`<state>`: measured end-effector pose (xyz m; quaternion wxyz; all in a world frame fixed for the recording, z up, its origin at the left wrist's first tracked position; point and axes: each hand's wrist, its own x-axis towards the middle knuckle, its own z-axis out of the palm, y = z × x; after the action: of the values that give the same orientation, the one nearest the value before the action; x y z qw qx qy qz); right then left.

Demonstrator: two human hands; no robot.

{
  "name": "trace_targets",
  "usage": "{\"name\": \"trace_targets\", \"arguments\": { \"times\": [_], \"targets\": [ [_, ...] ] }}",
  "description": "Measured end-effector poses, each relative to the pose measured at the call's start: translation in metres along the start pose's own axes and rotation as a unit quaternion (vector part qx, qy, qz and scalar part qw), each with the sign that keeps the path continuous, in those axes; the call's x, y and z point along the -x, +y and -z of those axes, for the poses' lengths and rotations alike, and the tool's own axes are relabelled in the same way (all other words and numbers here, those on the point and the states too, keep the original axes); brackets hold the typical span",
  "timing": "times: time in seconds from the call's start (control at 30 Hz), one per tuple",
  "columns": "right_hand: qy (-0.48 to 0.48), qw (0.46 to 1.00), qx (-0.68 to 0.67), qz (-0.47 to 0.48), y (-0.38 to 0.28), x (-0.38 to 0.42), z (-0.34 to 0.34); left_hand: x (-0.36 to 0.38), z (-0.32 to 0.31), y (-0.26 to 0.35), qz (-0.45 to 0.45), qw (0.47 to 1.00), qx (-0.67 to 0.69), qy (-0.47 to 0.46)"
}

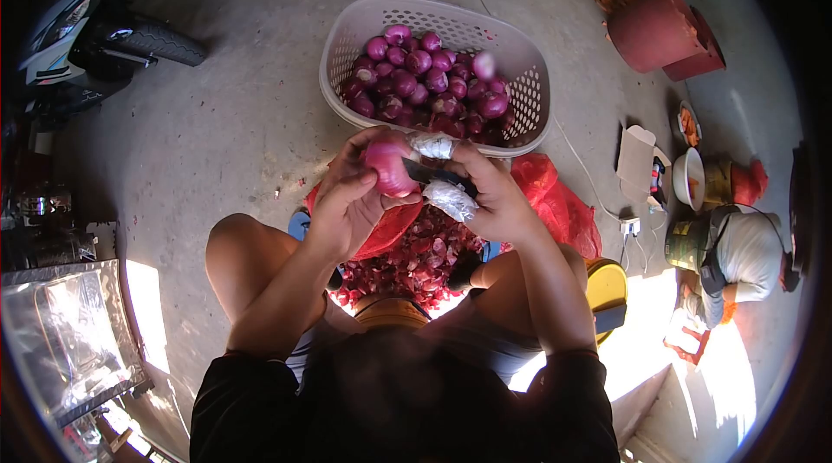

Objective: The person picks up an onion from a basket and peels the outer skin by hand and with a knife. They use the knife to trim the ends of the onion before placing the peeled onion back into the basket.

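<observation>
My left hand [340,207] is closed around a red onion [387,167], holding it up in front of the basket. A small dark knife [422,172] is gripped in my right hand [501,201], its blade against the onion's right side. The thumb and a finger of that hand are wrapped in silvery-white tape [449,200]. Below both hands lies a heap of red onion skins [425,246] between my legs. Just beyond them, a pale perforated basket [328,86] holds many purple onions [419,62].
Red mesh sacking [555,203] lies right of the skins, near a yellow round lid [609,294]. A motorcycle wheel [160,40] stands at upper left. On the right are a white bowl [689,177], a red tub [652,25], a power plug [630,226] with cords, and another person [747,251].
</observation>
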<state>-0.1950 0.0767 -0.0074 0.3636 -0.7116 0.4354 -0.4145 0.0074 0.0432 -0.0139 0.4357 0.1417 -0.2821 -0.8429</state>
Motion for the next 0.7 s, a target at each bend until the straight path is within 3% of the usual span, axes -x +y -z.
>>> {"name": "trace_targets", "arguments": {
  "times": [0.13,0.7],
  "targets": [
    [0.019,0.998,0.031,0.044,0.0018,-0.0014,-0.0013,0.0006,0.0025,0.0,0.007,1.0,-0.023,-0.01],
    [-0.021,1.0,0.002,-0.007,-0.0057,0.0,0.0042,0.0029,-0.0003,0.003,0.036,0.999,0.021,-0.015]
  ]
}}
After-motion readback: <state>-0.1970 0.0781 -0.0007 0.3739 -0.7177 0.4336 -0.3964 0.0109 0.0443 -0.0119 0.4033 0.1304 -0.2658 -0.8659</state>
